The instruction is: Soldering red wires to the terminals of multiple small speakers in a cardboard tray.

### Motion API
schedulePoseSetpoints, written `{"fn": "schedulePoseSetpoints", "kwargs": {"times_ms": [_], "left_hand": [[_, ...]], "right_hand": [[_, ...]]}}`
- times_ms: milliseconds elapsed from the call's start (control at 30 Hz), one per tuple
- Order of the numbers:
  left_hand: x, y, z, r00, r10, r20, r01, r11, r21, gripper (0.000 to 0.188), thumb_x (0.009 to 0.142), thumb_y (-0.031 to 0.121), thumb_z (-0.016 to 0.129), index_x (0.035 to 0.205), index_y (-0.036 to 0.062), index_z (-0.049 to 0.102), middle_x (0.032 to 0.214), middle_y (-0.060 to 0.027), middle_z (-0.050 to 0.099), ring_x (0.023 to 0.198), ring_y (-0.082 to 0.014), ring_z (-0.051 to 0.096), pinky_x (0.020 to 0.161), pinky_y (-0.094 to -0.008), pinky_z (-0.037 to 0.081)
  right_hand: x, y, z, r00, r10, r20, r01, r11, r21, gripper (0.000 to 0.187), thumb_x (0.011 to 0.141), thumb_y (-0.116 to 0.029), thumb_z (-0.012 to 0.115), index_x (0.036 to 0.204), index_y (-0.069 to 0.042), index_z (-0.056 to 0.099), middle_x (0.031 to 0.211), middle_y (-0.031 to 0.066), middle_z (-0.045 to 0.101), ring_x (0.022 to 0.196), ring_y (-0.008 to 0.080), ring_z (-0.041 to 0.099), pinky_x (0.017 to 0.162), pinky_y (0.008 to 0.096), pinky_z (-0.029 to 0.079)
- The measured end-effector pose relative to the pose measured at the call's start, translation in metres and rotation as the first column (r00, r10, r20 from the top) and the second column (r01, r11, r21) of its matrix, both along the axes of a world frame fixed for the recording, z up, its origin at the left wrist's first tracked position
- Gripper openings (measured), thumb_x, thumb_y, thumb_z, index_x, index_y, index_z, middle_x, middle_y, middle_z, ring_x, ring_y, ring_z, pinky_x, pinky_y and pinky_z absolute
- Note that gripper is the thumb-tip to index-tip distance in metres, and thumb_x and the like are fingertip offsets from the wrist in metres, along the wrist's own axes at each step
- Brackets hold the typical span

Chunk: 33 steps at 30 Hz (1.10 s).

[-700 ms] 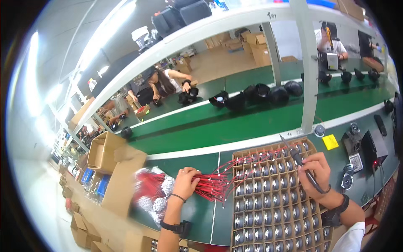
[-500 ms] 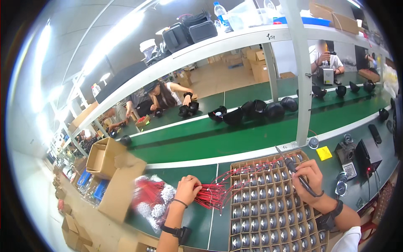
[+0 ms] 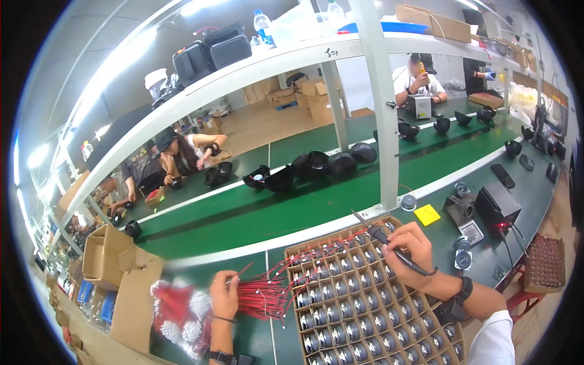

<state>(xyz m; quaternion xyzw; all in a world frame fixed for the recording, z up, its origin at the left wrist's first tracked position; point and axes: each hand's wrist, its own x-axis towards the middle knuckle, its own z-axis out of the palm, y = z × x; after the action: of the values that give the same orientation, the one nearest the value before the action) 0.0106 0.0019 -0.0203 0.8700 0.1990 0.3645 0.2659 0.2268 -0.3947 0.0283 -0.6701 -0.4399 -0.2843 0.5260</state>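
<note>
My right hand (image 3: 411,254) is closed around a soldering iron (image 3: 377,233), its tip pointing up and left over the far edge of a divided cardboard tray (image 3: 294,250). Small round speakers (image 3: 347,265) fill the tray's cells, and red wires trail over its far rows. To the tray's left, my left hand (image 3: 224,294) pinches a thin red wire (image 3: 246,267) whose end sticks up past the fingertips. Beside that hand lies a spread bundle of red wires (image 3: 261,298). A clear plastic bag (image 3: 177,313) with red wires and white connectors sits left of my wrist.
Beyond a white rack post (image 3: 382,121) runs a green conveyor belt (image 3: 243,225) with black rounded housings (image 3: 342,164). On the right stand a black powered box (image 3: 497,208), a yellow sponge (image 3: 427,214) and loose speakers. Cardboard boxes (image 3: 104,255) are at left. Several people work opposite.
The view has swung right, so the scene sits further left. My left hand has lifted from the wire bundle and now pinches one wire. The right hand still holds the soldering iron.
</note>
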Motion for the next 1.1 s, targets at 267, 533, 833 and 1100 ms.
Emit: {"fn": "schedulePoseSetpoints", "kwargs": {"times_ms": [267,533,833,1100], "left_hand": [[-0.003,0.011,-0.010,0.992,0.035,0.119,-0.044,0.997,0.067,0.011,0.100,0.009,0.062,0.102,-0.0017,0.061,0.091,-0.0091,0.067,0.084,-0.0163,0.063,0.080,-0.0315,0.051],[0.000,0.011,-0.013,0.959,0.043,0.281,-0.009,0.992,-0.122,0.014,0.105,0.015,0.055,0.106,0.0009,0.056,0.096,-0.0123,0.063,0.090,-0.0239,0.062,0.088,-0.0359,0.049],[0.002,0.013,-0.013,0.866,-0.022,0.499,0.124,0.977,-0.174,0.011,0.110,0.011,0.048,0.114,0.0013,0.047,0.098,-0.0113,0.067,0.091,-0.0180,0.066,0.088,-0.0315,0.053],[-0.002,0.003,-0.005,0.906,0.045,0.421,0.023,0.988,-0.155,0.017,0.110,0.012,0.049,0.122,0.0001,0.050,0.103,-0.0121,0.068,0.090,-0.0168,0.067,0.082,-0.0298,0.054]], "right_hand": [[0.001,0.000,0.000,0.999,0.009,0.033,-0.009,1.000,-0.014,0.018,0.079,0.007,0.075,0.092,-0.001,0.065,0.099,0.0138,0.064,0.080,0.0222,0.068,0.069,0.0305,0.057],[0.004,0.000,0.000,0.999,0.033,0.035,-0.033,0.999,0.010,0.017,0.081,0.008,0.074,0.092,0.000,0.065,0.098,0.0138,0.062,0.081,0.0219,0.068,0.069,0.0301,0.058],[0.003,0.001,-0.005,0.998,0.060,-0.010,-0.059,0.998,0.032,0.018,0.080,0.008,0.073,0.094,0.000,0.065,0.102,0.0138,0.062,0.083,0.0219,0.068,0.069,0.0301,0.060],[0.003,0.004,-0.004,0.997,0.073,-0.002,-0.073,0.997,0.035,0.018,0.080,0.009,0.072,0.094,0.000,0.065,0.100,0.0135,0.062,0.083,0.0210,0.068,0.069,0.0295,0.060]]}}
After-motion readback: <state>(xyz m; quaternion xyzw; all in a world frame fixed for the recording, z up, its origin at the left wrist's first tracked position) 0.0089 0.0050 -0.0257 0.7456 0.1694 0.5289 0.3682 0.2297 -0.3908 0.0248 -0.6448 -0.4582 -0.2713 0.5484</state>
